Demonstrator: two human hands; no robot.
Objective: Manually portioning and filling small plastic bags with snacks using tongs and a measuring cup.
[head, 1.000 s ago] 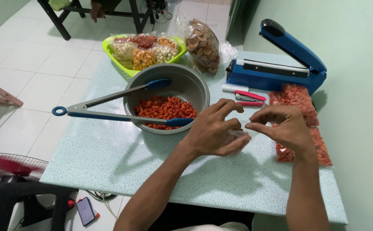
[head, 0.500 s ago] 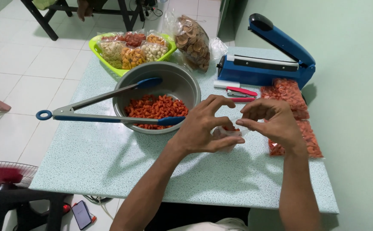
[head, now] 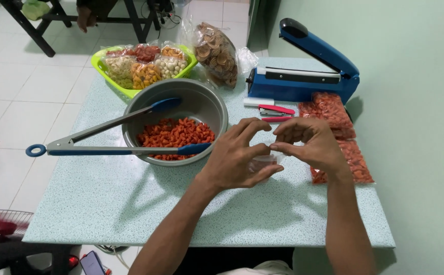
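Observation:
My left hand [head: 237,160] and my right hand [head: 308,145] meet over the speckled table [head: 130,203], both pinching a small clear plastic bag [head: 263,164] between the fingers. Just to the left stands a grey metal bowl [head: 211,104] holding orange-red curled snacks [head: 176,135]. Blue-tipped tongs [head: 110,137] lie open across the bowl's rim, handle pointing left. Filled, flat bags of the same orange snacks [head: 341,137] are stacked to the right of my right hand.
A blue heat sealer [head: 303,76] with its arm raised stands at the back right, a red stapler [head: 275,111] before it. A green basket [head: 99,63] of bagged snacks and a bag of round brown crackers [head: 217,53] sit behind. A fan [head: 3,224] is on the floor at left.
The view has shifted, so everything sits lower and further left in frame. My hands have closed together on the small clear bag and my fingers have worked at its top.

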